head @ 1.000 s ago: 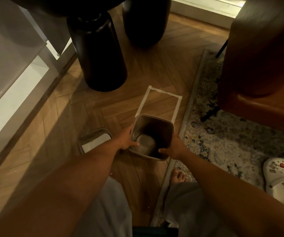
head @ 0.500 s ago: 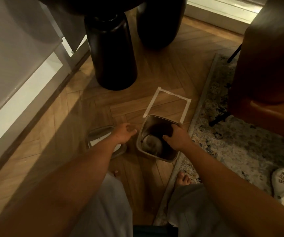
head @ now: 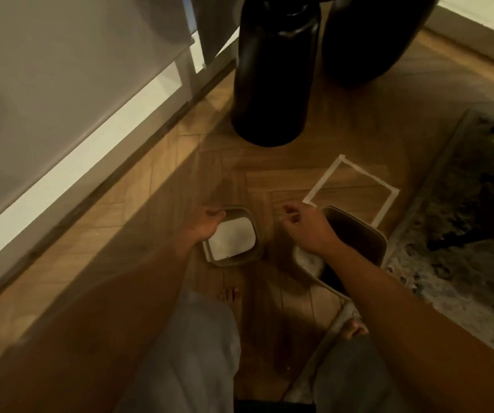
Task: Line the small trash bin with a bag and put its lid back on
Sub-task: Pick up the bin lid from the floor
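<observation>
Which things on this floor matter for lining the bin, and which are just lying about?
Belongs to the job:
- bin, open
- lid, on the floor to the bin's left
- left hand, at the lid's edge
- right hand, over the bin

Lying about:
- tape square
- black furniture leg
- rug

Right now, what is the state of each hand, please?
Left hand: open, fingers at the edge of the lid, no clear grip.
Right hand: loosely curled beside the bin, apparently holding nothing.

Warm, dim light falls on a herringbone wood floor [head: 156, 186]. Two dark rounded furniture legs [head: 272, 73] stand ahead (bases on the boards). A patterned rug [head: 460, 263] lies rightward, a pale baseboard [head: 61, 180] leftward.
</observation>
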